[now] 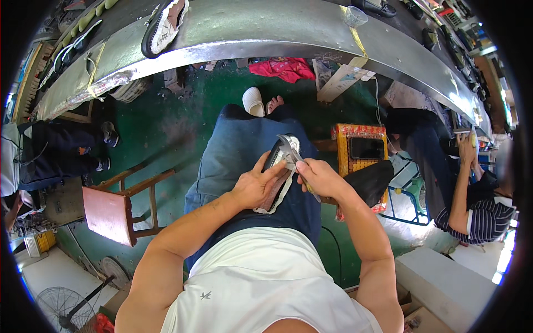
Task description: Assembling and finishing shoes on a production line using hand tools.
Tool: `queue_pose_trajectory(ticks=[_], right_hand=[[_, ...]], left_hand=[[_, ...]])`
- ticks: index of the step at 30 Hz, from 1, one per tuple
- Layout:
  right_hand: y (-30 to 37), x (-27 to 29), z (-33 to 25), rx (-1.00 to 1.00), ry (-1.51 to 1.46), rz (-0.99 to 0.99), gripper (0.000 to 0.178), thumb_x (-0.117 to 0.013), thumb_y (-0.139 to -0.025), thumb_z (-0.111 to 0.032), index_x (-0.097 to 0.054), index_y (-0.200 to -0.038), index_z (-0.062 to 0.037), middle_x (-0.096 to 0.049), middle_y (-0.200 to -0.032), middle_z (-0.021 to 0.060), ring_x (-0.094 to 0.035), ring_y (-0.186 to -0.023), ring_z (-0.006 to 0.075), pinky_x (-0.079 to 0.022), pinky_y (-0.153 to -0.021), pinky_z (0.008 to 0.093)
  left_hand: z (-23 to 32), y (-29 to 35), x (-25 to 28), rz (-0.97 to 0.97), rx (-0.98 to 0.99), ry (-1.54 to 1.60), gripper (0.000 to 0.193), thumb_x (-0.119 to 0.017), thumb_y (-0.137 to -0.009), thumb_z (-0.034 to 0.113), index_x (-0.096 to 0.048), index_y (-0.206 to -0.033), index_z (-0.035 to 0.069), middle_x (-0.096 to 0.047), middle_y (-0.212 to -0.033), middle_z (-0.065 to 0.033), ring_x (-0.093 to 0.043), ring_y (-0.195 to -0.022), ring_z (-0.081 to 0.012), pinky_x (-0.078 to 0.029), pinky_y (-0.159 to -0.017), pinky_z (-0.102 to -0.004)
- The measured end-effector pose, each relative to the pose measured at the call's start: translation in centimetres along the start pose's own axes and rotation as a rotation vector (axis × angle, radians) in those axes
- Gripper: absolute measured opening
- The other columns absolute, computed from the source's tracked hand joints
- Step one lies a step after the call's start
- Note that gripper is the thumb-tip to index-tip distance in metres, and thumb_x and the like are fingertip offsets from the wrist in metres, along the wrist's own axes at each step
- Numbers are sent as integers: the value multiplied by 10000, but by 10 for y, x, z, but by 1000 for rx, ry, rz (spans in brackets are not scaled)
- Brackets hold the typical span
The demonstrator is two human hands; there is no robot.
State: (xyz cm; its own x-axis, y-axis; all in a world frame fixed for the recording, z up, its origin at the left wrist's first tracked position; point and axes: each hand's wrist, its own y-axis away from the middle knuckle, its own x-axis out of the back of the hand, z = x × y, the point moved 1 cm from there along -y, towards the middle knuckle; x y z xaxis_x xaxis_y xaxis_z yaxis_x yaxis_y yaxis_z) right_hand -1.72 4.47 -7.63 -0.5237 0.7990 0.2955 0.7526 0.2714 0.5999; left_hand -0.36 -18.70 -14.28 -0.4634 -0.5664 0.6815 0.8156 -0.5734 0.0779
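A shoe [271, 195] rests on my lap, with a black edge, a whitish lining folded round the rim and a brownish underside. My left hand [256, 184] is wrapped round its side, fingers pressed on the underside near the toe. In my right hand [321, 178] is a pair of grey metal pincers [287, 145], whose curved head lies over the toe end. One handle sticks out below my fist. What the jaws touch is too small to tell.
A metal-edged bench [244, 39] curves across the far side, bearing another shoe [162, 30] and a plastic cup [355, 16]. A yellow-orange stool [344, 150] with a phone [367, 148] stands at right. A wooden stool [108, 213] stands left. Co-workers [472, 205] sit at both sides.
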Motion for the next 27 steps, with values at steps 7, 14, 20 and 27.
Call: queue_pose_trajectory(ticks=[7, 14, 20, 27], right_hand=[[20, -45, 24, 363, 543, 185, 383, -490, -1041, -365, -560, -1002, 10, -664, -828, 251, -662, -808, 454, -518, -722, 537], [34, -44, 11, 266, 546, 142, 371, -508, -1031, -364, -552, -958, -3, -669, -855, 231, -668, -811, 434, -522, -707, 520], [32, -52, 31, 391, 635, 182, 347, -508, -1044, -328, -589, -1043, 9, -678, -835, 188, -676, -759, 388, -532, -680, 468], [26, -50, 109, 26, -737, 226, 476, -366, -1096, -434, -584, -1098, -12, -667, -867, 78, -665, -684, 170, -501, -564, 280]], left_hand=[[-11, 3, -25, 95, 165, 324, 903, -578, -991, 303, 22, -1599, 11, -226, -1601, -328, -400, -1399, -490, -349, -1165, -420], [-19, 27, 11, -428, 256, 693, 1052, -622, -981, 244, 229, -1572, 60, -111, -1636, -314, -215, -1524, -364, -205, -1221, -360], [-30, 18, 4, -151, -15, 244, 974, -665, -951, 216, 54, -1572, 0, -169, -1607, -294, -237, -1509, -359, -223, -1220, -371], [-18, -82, 36, -355, 655, 1194, 643, -549, -998, 528, -522, -1399, 25, -582, -1399, -173, -530, -1326, -288, -355, -1157, -438]])
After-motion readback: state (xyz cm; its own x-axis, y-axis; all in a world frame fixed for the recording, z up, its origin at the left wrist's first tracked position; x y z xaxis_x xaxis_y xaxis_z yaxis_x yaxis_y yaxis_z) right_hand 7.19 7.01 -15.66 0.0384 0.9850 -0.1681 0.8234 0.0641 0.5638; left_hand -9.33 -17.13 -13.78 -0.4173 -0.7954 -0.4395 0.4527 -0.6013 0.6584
